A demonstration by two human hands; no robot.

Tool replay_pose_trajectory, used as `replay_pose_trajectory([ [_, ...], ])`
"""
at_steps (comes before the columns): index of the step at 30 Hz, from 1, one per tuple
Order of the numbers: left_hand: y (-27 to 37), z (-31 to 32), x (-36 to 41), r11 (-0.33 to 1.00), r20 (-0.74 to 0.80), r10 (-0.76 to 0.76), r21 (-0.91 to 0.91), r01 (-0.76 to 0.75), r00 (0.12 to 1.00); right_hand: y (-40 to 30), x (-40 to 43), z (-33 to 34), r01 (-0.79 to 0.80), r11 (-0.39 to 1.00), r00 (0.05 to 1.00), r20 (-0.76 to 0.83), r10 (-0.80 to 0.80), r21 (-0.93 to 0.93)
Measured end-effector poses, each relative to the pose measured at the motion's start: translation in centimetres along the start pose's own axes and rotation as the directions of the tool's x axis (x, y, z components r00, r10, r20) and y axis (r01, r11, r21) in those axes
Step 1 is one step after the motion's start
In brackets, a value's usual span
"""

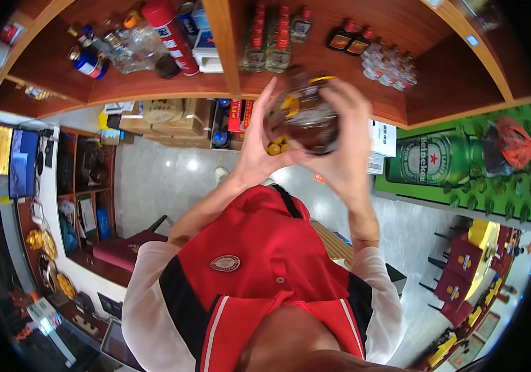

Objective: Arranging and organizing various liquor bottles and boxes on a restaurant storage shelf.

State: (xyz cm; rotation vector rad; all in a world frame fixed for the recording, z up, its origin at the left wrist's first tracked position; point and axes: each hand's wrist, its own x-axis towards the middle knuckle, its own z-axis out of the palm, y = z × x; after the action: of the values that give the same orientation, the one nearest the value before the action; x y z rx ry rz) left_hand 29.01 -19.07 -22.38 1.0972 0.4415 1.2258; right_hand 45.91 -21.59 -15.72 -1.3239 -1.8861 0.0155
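Note:
Both my hands are raised just in front of the wooden shelf, around a blurred cluster of dark brown glass bottles. My right hand curls round the right side of the cluster, its fingers over the top. On the other side, my left hand has its thumb under the cluster and its fingers pointing up along it. Several yellow caps show between the thumb and the dark glass. Motion blur hides how many bottles there are and where each finger touches.
Clear bottles with red caps, small dark bottles and small clear bottles stand on the shelf. Left of the divider is a red spray can. Cartons stand below; a green Heineken display is right.

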Motion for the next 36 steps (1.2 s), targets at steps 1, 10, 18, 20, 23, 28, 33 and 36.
replay_pose_trajectory([
  [1, -1.5, -1.0, -1.2, 0.993, -0.061, 0.067, 0.099, -0.061, 0.996, -0.6, -0.4, 2.1, -0.017, 0.999, 0.997, 0.08, 0.015, 0.027],
  [10, 1.5, -11.5, -7.7, 0.966, -0.588, -0.232, -0.234, 0.112, 0.775, -5.0, 1.5, 13.4, -0.105, 0.897, 0.93, 0.361, -0.064, 0.429],
  [18, 6.7, -23.8, -10.7, 0.989, -0.702, -0.144, -0.132, 0.072, 0.697, -11.3, 3.6, 24.6, -0.342, 0.827, 0.782, 0.624, -0.014, 0.447],
  [20, 8.5, -27.9, -10.7, 0.996, -0.69, -0.063, 0.004, 0.091, 0.721, -13.3, 4.7, 28.4, -0.337, 0.845, 0.765, 0.644, -0.012, 0.415],
  [23, 11.1, -35.6, -10.3, 0.983, -0.648, 0.018, 0.152, 0.105, 0.761, -16.6, 7.1, 34.5, -0.327, 0.809, 0.801, 0.597, -0.036, 0.489],
  [28, 14.6, -46.1, -7.5, 0.919, -0.523, 0.16, 0.388, 0.066, 0.837, -19.4, 10.2, 47.6, -0.196, 0.787, 0.926, 0.375, -0.047, 0.584],
  [33, 16.2, -54.1, -3.1, 0.642, -0.577, 0.334, 0.718, 0.268, 0.745, -20.9, 14.2, 56.4, -0.102, 0.793, 0.962, 0.264, -0.076, 0.601],
  [36, 16.2, -56.5, -0.8, 0.51, -0.501, 0.472, 0.826, 0.24, 0.725, -21.6, 15.7, 59.5, -0.063, 0.933, 0.983, 0.185, -0.004, 0.354],
])
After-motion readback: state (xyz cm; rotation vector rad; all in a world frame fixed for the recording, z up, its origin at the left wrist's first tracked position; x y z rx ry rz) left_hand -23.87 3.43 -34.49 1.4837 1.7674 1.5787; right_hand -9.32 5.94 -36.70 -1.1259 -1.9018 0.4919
